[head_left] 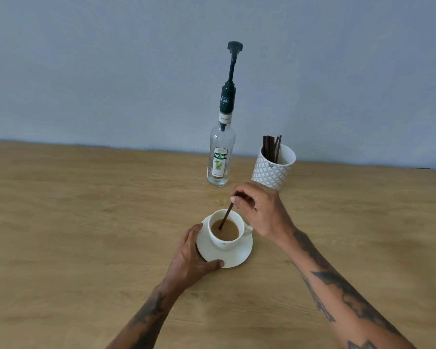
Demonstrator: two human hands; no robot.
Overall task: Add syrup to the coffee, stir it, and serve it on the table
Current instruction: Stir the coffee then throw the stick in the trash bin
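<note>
— Stirring is what shows at centre: a thin dark brown stir stick (226,216) slants into the pale brown milky coffee (225,231) inside a round white ceramic cup (226,229). Where does the cup stand?

— On a round white saucer (239,253), which sits on the light oak-grain wooden bench (86,222), near its middle and slightly toward the person. The cup's handle points to the right.

— And the hands?

— The right hand (259,210) hovers just above and behind the cup, fingertips pinched closed on the top of the stick. The left hand (191,255) lies against the saucer's left rim, fingers spread narrow along its edge, thumb touching the front rim; it steadies the saucer rather than lifting it. Both forearms are bare and tattooed.

— What lies farther out?

— Behind the cup stands a tall clear glass syrup bottle (220,157), upright, with a green-and-white label and a dark green pump (230,76) rising from its neck. Just beside it, to the right, a white mug with a grey lattice pattern (272,170) holds several more dark stir sticks (271,148). A plain blue-grey wall (111,71) backs the bench.
</note>
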